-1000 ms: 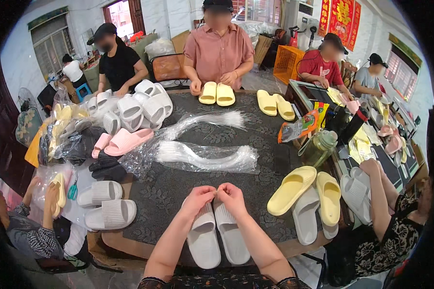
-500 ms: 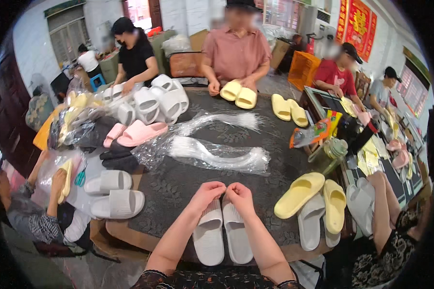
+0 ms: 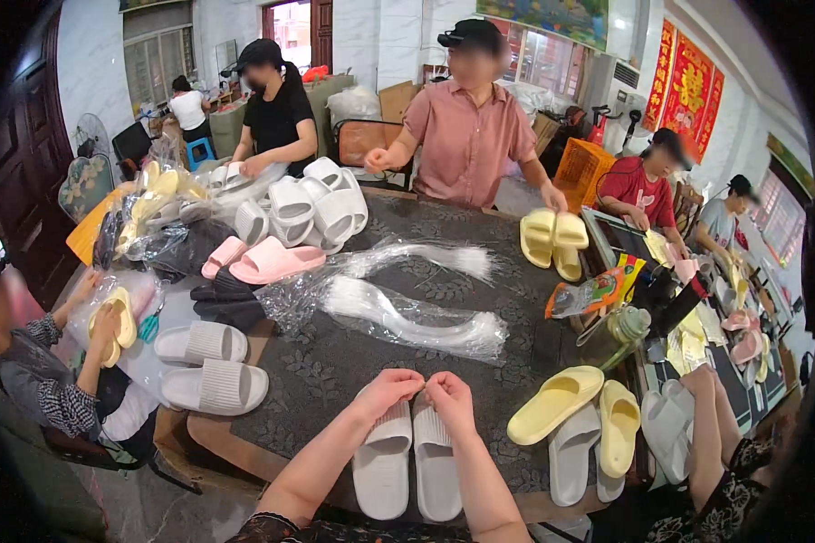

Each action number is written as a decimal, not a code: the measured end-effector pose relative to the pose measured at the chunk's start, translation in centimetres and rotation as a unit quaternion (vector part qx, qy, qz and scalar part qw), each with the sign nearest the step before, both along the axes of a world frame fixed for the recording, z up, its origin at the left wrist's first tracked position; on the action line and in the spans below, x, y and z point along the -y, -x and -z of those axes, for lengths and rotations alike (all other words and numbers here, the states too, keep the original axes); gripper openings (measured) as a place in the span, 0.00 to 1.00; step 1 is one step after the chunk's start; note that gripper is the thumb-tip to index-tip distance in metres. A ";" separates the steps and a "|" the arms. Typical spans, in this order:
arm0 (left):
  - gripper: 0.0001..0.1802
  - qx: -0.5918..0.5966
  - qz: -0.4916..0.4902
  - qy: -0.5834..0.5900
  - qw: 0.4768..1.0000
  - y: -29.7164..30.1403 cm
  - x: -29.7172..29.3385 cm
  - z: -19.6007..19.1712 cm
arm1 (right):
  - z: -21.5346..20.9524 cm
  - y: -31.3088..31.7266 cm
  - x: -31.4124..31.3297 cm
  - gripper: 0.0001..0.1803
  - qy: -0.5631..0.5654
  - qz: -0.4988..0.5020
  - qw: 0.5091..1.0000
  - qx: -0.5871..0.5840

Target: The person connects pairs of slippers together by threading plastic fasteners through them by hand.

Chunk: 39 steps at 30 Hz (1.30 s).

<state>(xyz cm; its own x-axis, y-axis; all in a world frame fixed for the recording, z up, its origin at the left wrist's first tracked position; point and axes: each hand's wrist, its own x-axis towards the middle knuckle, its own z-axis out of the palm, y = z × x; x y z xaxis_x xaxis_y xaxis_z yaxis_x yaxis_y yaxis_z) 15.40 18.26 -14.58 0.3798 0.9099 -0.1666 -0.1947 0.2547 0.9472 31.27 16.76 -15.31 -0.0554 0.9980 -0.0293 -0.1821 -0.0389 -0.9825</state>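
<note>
At the table's near edge, my left hand (image 3: 391,393) and my right hand (image 3: 450,398) meet with fingertips pinched, almost touching. Whatever lies between the fingertips is too thin or small to make out. Below them rests a pair of light grey slippers, the left slipper (image 3: 381,478) and the right slipper (image 3: 438,475) side by side, toes away from me. My hands cover their toe ends. Just beyond lies a bundle of thin translucent white plastic strands (image 3: 407,317) in clear wrap, with a second bundle (image 3: 453,262) behind it.
Yellow slippers (image 3: 555,404) lie over grey ones (image 3: 572,457) at right, near a clear bottle (image 3: 620,330). Grey slippers (image 3: 215,387), pink slippers (image 3: 276,261) and a grey slipper heap (image 3: 308,204) occupy the left. Co-workers sit or stand around the dark-covered table (image 3: 335,362).
The co-worker opposite has put the yellow pair onto the other yellow pair at far right and drawn one hand back. My hands stay pinched over the grey slippers; the view has shifted slightly.
</note>
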 end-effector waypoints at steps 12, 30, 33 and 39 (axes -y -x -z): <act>0.08 0.004 0.011 0.003 1.000 0.1 -0.3 0.6 | -0.2 0.1 0.1 0.03 0.032 -0.008 0.999 -0.016; 0.08 -0.023 -0.051 -0.025 0.998 -0.2 -0.3 0.7 | 1.0 -0.2 -0.3 0.04 -0.003 0.006 1.000 -0.010; 0.09 -0.065 -0.074 -0.039 0.994 -0.3 0.3 -0.7 | 1.3 -0.4 -0.6 0.03 -0.012 0.021 1.000 -0.003; 0.08 -0.072 -0.058 -0.058 0.994 -0.4 0.4 -1.2 | 0.7 -0.4 -0.5 0.02 0.011 0.007 1.000 -0.021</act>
<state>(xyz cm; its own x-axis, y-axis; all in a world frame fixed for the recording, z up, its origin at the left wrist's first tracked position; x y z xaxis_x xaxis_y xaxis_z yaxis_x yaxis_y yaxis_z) 15.76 17.88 -13.35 0.2503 0.9626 -0.1036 -0.0776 0.1266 0.9889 31.71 17.26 -15.96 -0.0431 0.9978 -0.0497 -0.2235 -0.0581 -0.9730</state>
